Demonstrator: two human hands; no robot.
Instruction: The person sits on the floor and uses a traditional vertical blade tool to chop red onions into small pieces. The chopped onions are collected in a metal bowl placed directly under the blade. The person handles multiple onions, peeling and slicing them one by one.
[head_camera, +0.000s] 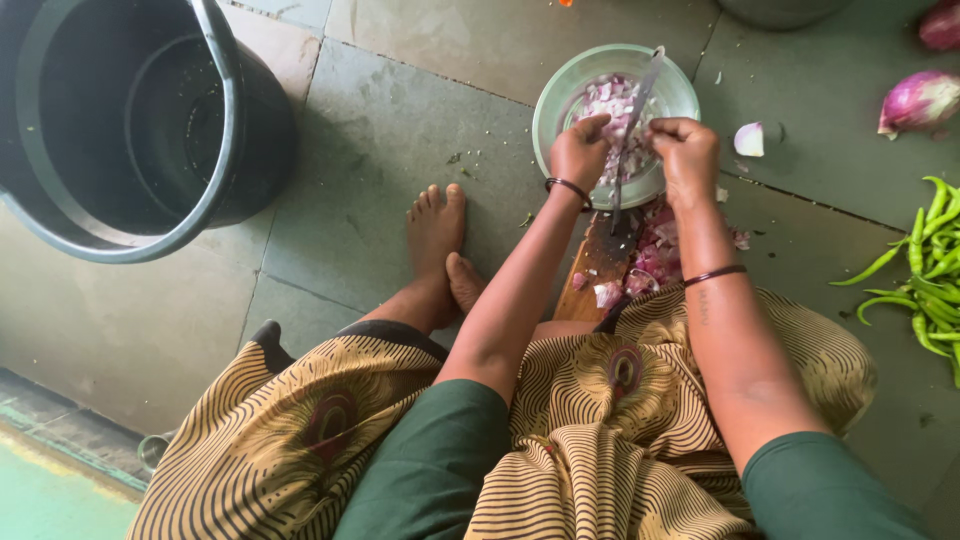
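Note:
I sit on the floor with a wooden cutting board (592, 268) in front of me, strewn with chopped red onion (655, 252). Beyond it stands a pale green bowl (560, 90) holding more chopped onion. My right hand (686, 150) grips a knife (634, 120) whose blade reaches over the bowl. My left hand (580, 150) hovers over the bowl's near edge with fingers pinched on onion pieces beside the blade.
A large black bucket (130, 130) stands at the far left. Green chillies (925, 270) lie on the right. A half red onion (918, 102) and an onion piece (748, 139) lie at the upper right. My bare feet (440, 240) rest left of the board.

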